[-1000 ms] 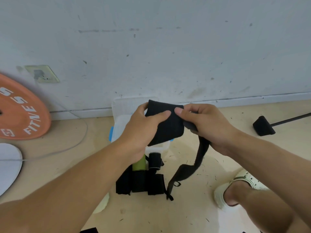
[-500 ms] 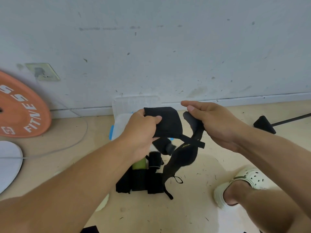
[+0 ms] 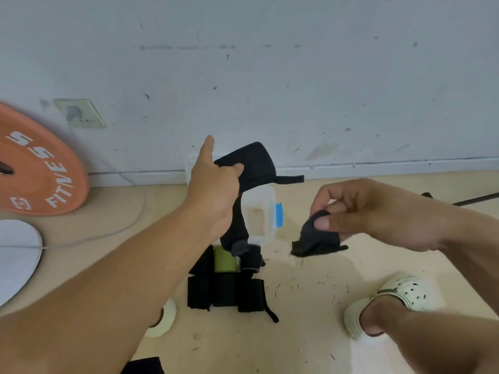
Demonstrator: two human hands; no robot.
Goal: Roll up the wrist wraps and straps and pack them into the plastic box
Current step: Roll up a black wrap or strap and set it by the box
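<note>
Centre of frame, above floor: left hand [image 3: 216, 190] holds 1 black wrist wrap [image 3: 249, 164] up in front of the wall; thumb clamped on the wrap's wide end, index finger sticking out straight upward, other fingers hidden behind fabric. Wrap's narrow tail hangs down past the palm; thin strap end juts out to the right.

Centre right: right hand [image 3: 372, 214] pinches a 2nd black strap piece [image 3: 316, 238] btwn thumb and curled fingers; piece bunched, lower edge dangling just above floor. Cannot tell whether it joins the wrap in the left hand. Hands well apart.

Centre, behind the left wrist: clear plastic box [image 3: 260, 211] w/ blue latch [image 3: 279, 215] on its right side, standing on floor near the wall; partly hidden by hand and wrap. Contents not readable.

Lower centre, just below box: row of rolled items on floor — 1 green roll [image 3: 224, 261], 1 small black roll [image 3: 252, 261] beside it, plus black rolled wraps [image 3: 225, 294] side by side in front, touching; 1 loose strap end trails off lower right.

Left edge: orange weight plate [image 3: 37, 171] leaning on wall, white lettering; white disc [image 3: 16, 255] below it; grey cable [image 3: 113, 230] curving across floor.

Upper left: wall socket [image 3: 79, 113].

Lower right: foot in white clog [image 3: 399, 298]. Far right: dark bar [image 3: 475, 199] on floor. Small dark flecks scattered on floor.
</note>
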